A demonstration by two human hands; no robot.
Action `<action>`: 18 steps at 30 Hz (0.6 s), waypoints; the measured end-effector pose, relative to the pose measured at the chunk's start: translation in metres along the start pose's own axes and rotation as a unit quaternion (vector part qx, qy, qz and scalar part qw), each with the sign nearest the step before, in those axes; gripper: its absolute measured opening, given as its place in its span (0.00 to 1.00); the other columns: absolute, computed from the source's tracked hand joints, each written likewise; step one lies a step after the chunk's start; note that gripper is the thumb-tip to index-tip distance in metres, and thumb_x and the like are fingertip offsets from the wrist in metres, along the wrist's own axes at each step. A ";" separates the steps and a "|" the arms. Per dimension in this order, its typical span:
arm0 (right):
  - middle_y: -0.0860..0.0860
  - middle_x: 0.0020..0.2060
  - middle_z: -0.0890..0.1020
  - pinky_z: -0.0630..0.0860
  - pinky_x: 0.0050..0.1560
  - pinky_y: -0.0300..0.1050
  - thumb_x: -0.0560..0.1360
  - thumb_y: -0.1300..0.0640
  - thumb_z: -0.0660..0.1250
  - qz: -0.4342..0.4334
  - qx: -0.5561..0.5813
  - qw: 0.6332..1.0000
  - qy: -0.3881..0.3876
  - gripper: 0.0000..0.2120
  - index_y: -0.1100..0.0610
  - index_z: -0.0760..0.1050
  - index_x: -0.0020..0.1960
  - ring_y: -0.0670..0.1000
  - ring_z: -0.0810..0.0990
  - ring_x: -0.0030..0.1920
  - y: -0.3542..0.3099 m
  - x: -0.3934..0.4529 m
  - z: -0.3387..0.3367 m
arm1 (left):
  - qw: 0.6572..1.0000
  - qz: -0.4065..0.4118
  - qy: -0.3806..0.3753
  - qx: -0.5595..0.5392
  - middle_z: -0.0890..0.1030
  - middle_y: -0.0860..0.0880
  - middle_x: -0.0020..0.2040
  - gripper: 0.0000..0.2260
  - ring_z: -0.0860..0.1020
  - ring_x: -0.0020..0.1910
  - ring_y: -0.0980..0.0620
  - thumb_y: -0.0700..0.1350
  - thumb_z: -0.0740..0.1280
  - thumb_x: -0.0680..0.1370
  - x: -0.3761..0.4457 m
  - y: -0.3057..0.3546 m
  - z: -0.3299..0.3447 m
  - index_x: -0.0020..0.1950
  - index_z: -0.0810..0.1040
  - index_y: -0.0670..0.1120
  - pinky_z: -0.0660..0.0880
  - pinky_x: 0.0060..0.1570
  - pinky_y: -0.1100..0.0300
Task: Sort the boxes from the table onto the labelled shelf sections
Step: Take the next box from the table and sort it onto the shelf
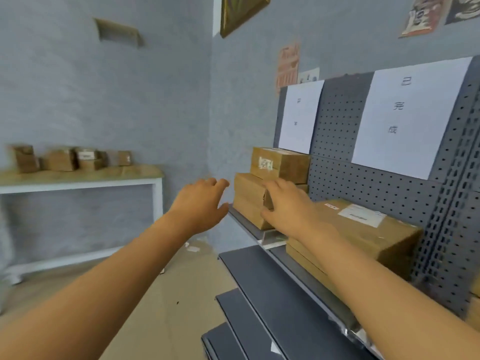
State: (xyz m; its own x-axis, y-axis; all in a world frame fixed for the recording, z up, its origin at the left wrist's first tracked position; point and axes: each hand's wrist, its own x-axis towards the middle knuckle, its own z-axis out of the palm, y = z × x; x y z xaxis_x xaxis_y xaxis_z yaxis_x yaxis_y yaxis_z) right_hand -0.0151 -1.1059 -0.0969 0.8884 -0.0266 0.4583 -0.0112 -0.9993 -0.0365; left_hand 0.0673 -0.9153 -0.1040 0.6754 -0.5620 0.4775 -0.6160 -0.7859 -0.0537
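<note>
A stack of brown cardboard boxes (248,198) stands at the left end of the grey shelf (259,232), with a smaller box (280,165) on top. A long flat box (363,229) with a white label lies to its right. My right hand (288,206) reaches over the stack's front, fingers relaxed; whether it touches the lower box is unclear. My left hand (201,203) hovers in the air just left of the stack, fingers loosely spread, holding nothing. Several more boxes (62,159) sit on the wooden table (91,175) at the far left.
Two white paper labels (405,118) hang on the grey pegboard back (342,141) of the shelf unit. Lower dark shelves (272,287) jut out below. Framed pictures and posters hang on the blue-grey walls. Tan floor lies between the table and the shelf.
</note>
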 end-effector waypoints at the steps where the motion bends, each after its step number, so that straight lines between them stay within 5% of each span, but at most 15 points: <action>1: 0.54 0.68 0.71 0.70 0.61 0.50 0.79 0.52 0.64 -0.012 0.005 1.000 -0.005 0.27 0.56 0.63 0.76 0.57 0.70 0.66 -0.005 0.017 0.016 | 1.000 -0.012 -0.008 0.008 0.75 0.46 0.67 0.24 0.74 0.64 0.43 0.55 0.60 0.82 0.006 -0.015 0.011 0.76 0.63 0.49 0.73 0.59 0.50; 10: 0.52 0.70 0.70 0.69 0.63 0.50 0.80 0.52 0.62 -0.070 0.059 0.995 -0.049 0.28 0.54 0.59 0.78 0.56 0.69 0.69 -0.022 0.176 0.147 | 0.989 -0.100 -0.063 0.087 0.74 0.47 0.68 0.23 0.73 0.65 0.44 0.54 0.59 0.82 0.085 -0.146 0.087 0.76 0.63 0.49 0.71 0.62 0.51; 18: 0.53 0.71 0.70 0.67 0.67 0.50 0.80 0.51 0.63 -0.164 0.113 0.976 -0.083 0.28 0.55 0.60 0.77 0.57 0.68 0.70 -0.114 0.307 0.231 | 0.969 -0.194 -0.074 0.131 0.75 0.47 0.67 0.23 0.74 0.65 0.45 0.54 0.59 0.82 0.099 -0.282 0.118 0.75 0.64 0.49 0.72 0.62 0.50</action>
State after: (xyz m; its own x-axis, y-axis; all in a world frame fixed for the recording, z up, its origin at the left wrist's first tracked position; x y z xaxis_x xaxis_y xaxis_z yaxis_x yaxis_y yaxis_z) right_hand 0.3654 -0.9941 -0.1574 0.8897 0.3171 0.3285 0.3711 -0.9214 -0.1157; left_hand 0.3559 -0.7794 -0.1448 0.8984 -0.2262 0.3765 -0.1927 -0.9733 -0.1250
